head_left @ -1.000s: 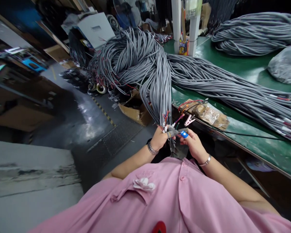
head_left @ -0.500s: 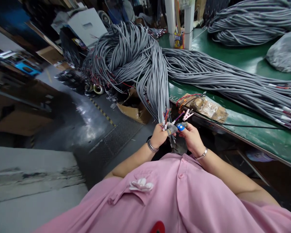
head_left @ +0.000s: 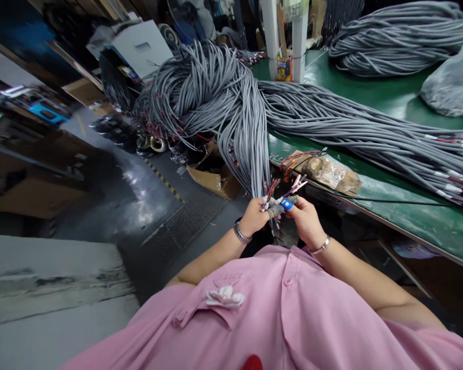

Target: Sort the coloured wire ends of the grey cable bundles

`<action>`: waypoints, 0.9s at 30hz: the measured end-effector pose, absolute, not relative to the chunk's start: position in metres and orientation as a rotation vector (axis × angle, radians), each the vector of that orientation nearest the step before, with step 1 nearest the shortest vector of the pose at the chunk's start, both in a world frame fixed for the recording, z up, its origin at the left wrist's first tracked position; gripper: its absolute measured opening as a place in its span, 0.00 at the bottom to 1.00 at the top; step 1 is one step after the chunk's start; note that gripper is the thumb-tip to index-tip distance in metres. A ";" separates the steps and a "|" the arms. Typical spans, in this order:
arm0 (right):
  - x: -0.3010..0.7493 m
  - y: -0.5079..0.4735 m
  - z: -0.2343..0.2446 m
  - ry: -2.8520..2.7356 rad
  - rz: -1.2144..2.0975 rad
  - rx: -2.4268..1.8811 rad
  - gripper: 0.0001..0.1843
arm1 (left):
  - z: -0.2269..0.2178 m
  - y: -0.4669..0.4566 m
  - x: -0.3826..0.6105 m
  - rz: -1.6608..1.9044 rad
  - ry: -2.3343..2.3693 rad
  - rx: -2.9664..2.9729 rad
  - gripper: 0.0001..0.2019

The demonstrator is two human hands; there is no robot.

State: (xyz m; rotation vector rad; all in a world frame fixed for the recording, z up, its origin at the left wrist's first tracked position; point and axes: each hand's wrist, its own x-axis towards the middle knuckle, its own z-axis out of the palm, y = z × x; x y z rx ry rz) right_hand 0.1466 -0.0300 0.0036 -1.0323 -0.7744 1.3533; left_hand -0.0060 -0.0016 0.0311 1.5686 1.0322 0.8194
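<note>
My left hand (head_left: 253,217) is closed around the stripped ends of a grey cable bundle (head_left: 242,139) that hangs off the green table's edge. Thin red, pink and white wires (head_left: 281,189) fan out above my fingers. My right hand (head_left: 305,221) is closed too, pinching the same wire ends, with blue tape (head_left: 287,204) on one fingertip. Both hands sit close together just above my lap, each wrist wearing a metal bracelet.
A green table (head_left: 389,200) carries long grey cables (head_left: 362,131), a second coil (head_left: 397,38), a plastic bag (head_left: 451,85) and a taped brown packet (head_left: 327,172). A cardboard box (head_left: 214,177) sits on the dark floor at left, with clutter beyond.
The view has shifted slightly. My hands stay together on the wire ends, which now fan out a little higher above my fingers.
</note>
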 end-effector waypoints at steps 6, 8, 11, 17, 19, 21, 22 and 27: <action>0.148 -0.028 0.004 -0.819 1.319 -1.056 0.15 | 0.028 -0.001 -0.006 0.915 1.048 1.483 0.14; 0.147 -0.027 0.005 -0.813 1.318 -1.057 0.16 | 0.024 0.000 -0.005 0.955 1.039 1.418 0.14; 0.146 -0.027 0.007 -0.795 1.355 -1.043 0.16 | 0.020 0.001 -0.005 0.979 1.031 1.381 0.13; 0.151 -0.026 -0.001 -0.714 1.539 -0.938 0.15 | 0.022 0.006 -0.008 1.047 0.991 1.368 0.12; 0.157 -0.026 -0.007 -0.621 1.587 -0.915 0.15 | 0.024 0.005 -0.009 1.039 0.995 1.366 0.13; 0.164 -0.026 -0.013 -0.511 1.595 -0.889 0.16 | 0.023 0.003 -0.010 1.032 1.013 1.362 0.13; 0.168 -0.027 -0.016 -0.482 1.611 -0.886 0.17 | 0.021 0.001 -0.011 1.010 1.039 1.362 0.12; 0.194 -0.026 -0.024 -0.594 1.702 -0.955 0.20 | 0.005 0.004 -0.003 1.185 1.146 1.302 0.11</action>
